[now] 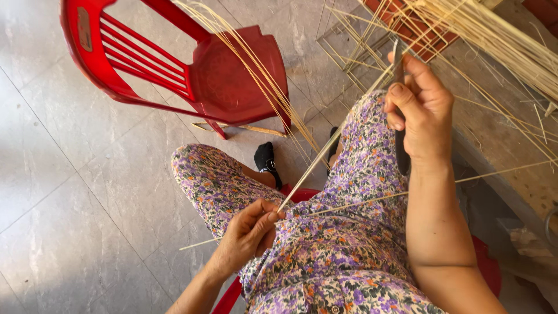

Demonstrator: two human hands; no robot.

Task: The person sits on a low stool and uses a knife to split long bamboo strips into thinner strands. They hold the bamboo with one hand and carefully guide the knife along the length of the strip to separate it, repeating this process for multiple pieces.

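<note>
The left hand [247,232] pinches the near end of a pale bamboo strip [325,148] between thumb and curled fingers, low over the lap of a seated person in purple floral-print trousers [354,174]. The strip runs taut and diagonal from that pinch up to the right hand [423,110], which is raised at the upper right, fingers wrapped tight around the dark handle of a knife [400,148] whose blade meets the strip near the thumb and forefinger. A second thin strip [360,202] lies across the thigh, just beside the first. Behind the right hand, a loose bundle of bamboo splints [500,35] fans across a worn wooden bench [511,157]. More long splints [256,70] arc down from the seat of a red plastic chair [226,75], which is tipped on the grey tiled floor [70,174] ahead of the knees. A foot in a black sock [266,160] rests on the tiles between the chair and the legs.
</note>
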